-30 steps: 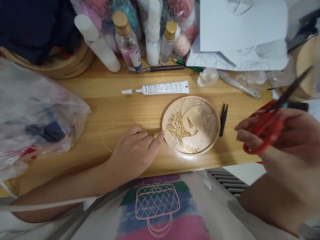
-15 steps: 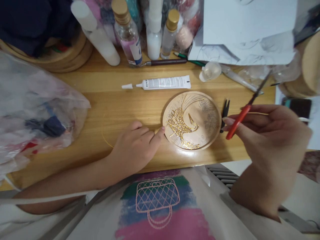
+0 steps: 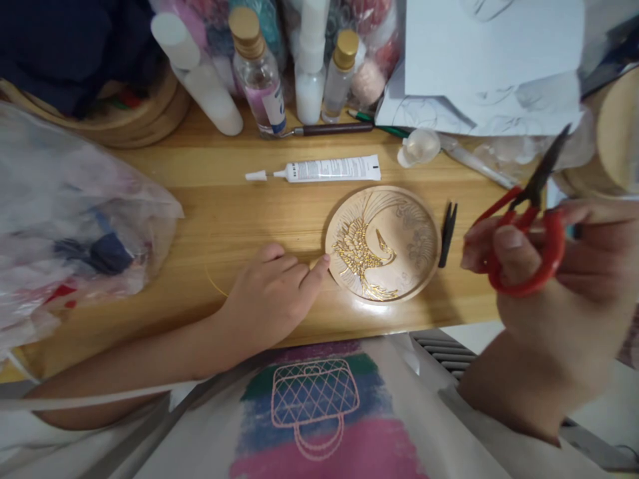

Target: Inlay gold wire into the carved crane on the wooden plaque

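My right hand (image 3: pixel 554 266) grips red-handled scissors (image 3: pixel 529 213) by their loops, raised over the right side of the table. Their dark blades point up and away to the right. My left hand (image 3: pixel 272 293) lies on the wood, one finger stretched out to the left rim of a round wooden plate (image 3: pixel 417 279). Raised gold lines on the plate form a long-necked bird; the right part bears grey line drawing. A thin gold thread (image 3: pixel 213 283) curves beside my left wrist. Black tweezers (image 3: pixel 448 236) lie just right of the plate.
A white tube (image 3: pixel 332 169) with its tip to the left lies behind the plate. Farther back are bottles (image 3: pixel 259 86), a dark-handled tool (image 3: pixel 334 128) and drawing sheets (image 3: pixel 489 73). A plastic bag (image 3: pixel 100 199) fills the left side. Wooden hoops (image 3: pixel 124 126) stand back left.
The scissors have turned in my right hand, so both red loops now show around the fingers. That hand has shifted slightly right, off the tweezers. My left hand and the plate stay put.
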A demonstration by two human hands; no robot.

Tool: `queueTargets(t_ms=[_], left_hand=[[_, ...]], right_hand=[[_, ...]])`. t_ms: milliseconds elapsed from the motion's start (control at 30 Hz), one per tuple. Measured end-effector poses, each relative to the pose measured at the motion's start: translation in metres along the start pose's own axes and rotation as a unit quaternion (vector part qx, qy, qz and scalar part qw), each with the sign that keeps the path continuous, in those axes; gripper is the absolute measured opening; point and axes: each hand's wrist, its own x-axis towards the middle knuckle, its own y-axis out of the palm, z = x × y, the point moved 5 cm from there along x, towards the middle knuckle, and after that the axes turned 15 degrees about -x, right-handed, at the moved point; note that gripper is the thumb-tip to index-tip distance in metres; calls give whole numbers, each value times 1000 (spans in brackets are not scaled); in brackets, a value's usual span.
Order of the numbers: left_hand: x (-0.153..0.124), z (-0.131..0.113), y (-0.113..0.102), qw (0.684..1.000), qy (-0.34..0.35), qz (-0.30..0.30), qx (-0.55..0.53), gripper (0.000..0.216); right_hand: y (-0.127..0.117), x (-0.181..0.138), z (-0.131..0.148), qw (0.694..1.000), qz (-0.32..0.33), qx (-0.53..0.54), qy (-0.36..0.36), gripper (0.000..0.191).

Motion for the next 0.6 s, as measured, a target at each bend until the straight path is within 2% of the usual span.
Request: queueTargets(t_ms=[67, 167, 300, 400, 500, 600], left_hand=[[0, 0, 0, 1000, 0, 2, -6, 22], [0, 0, 1, 1000, 1, 3, -4, 22], [-1, 0, 2, 1000, 5, -9, 0, 22], [-1, 0, 3, 1000, 2, -2, 0, 23], [-1, 1, 3, 1000, -1, 4, 3, 23], [0, 0, 2, 1000, 3, -8, 8, 22]], right_hand=[[1, -1, 3, 998, -6, 56, 1, 23], [0, 5, -2, 995, 19, 96, 6, 20], [-2, 17, -23, 979, 79, 137, 130, 31], [-1, 22, -28, 975, 88, 114, 169, 18], [5, 22, -20, 981, 82, 109, 135, 13], [13, 18, -5, 988, 66, 136, 44, 22]])
